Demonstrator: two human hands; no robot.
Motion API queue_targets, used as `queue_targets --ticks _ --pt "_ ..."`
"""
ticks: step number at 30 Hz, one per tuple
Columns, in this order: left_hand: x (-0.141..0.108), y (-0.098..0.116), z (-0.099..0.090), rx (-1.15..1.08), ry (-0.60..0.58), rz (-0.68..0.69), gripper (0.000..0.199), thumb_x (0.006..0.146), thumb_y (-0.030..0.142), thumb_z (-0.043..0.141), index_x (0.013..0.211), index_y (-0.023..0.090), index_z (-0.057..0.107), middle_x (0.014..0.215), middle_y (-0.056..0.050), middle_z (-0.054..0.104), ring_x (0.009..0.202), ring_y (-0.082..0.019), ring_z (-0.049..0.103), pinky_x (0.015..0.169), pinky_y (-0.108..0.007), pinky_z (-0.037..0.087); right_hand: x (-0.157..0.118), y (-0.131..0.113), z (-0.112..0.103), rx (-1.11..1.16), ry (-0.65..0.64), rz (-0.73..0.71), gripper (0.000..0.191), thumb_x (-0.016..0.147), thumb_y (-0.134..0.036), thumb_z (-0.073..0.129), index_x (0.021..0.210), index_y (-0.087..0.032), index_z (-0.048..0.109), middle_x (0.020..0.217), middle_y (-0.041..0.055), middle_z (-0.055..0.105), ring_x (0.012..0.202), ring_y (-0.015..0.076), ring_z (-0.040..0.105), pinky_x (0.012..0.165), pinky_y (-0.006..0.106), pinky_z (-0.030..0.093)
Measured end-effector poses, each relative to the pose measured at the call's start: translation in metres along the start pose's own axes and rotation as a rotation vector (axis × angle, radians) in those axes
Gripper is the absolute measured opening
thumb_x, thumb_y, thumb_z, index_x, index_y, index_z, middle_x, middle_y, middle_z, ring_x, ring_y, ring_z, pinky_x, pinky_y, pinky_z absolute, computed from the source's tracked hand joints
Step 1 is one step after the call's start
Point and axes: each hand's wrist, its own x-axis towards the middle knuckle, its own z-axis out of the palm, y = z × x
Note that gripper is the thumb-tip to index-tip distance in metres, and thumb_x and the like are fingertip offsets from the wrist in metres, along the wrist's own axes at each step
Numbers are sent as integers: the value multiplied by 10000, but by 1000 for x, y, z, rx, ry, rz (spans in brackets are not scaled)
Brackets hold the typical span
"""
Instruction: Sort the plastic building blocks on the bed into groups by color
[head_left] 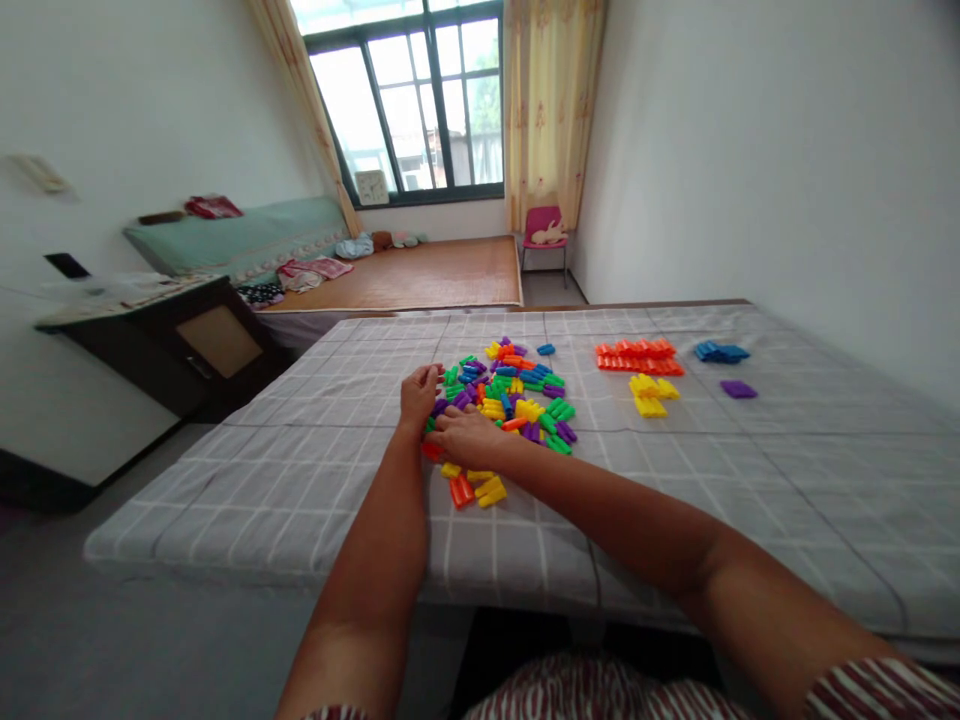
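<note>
A loose pile of plastic pieces in green, purple, yellow, blue and orange [492, 408] lies on the checked cloth. At the pile's left edge is my left hand [421, 396], its fingers curled together; whether they hold a piece is too small to tell. My right hand [465, 436] reaches across to the pile's lower left, over purple and orange pieces, with its fingertips partly hidden. Nearer to me lie an orange piece [461, 491] and a yellow piece [492, 491]. Sorted groups sit to the right: orange [640, 357], yellow [651, 394], blue [721, 352] and one purple piece [739, 389].
The grey checked cloth [300, 480] covers the table. Beyond it stands a bed [442, 272] with clothes on it, below a window. A dark cabinet [217, 350] is at the left, and a pink chair [544, 222] stands at the back.
</note>
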Motion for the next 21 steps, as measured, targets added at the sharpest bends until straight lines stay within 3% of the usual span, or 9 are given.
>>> queue_targets --ticks 4,7,12,16,21 --pt "2 -2 -1 25 -20 -10 369 837 429 507 1011 138 653 1023 -108 703 866 -192 688 612 -260 556 7 2 2 16 41 24 261 854 -338 617 1051 -169 591 1122 97 598 1059 270 505 778 398 459" --pt "5 -5 -5 34 -16 -13 376 828 434 512 1015 138 649 1027 -110 702 875 -199 689 620 -269 561 9 4 4 41 66 23 359 798 -366 683 1061 -158 554 1050 89 625 1017 262 542 754 370 480" --pt "3 -4 -7 43 -26 -1 402 808 465 520 996 136 653 1023 -113 708 871 -213 690 626 -284 561 -9 19 -11 103 231 54 372 827 -359 663 1151 -216 552 1112 67 615 959 207 598 736 296 465" --pt "-2 1 -3 110 -39 14 409 816 466 503 996 135 663 1012 -111 712 882 -220 688 620 -284 558 -43 72 -32 295 348 217 248 857 -376 621 1015 -186 645 981 52 667 861 172 622 724 270 447" --pt "-1 2 -1 188 -66 31 423 818 471 494 1003 137 676 993 -102 716 863 -217 684 618 -281 556 -123 175 -47 687 678 662 248 851 -389 584 892 -152 646 778 31 691 712 148 633 631 248 468"
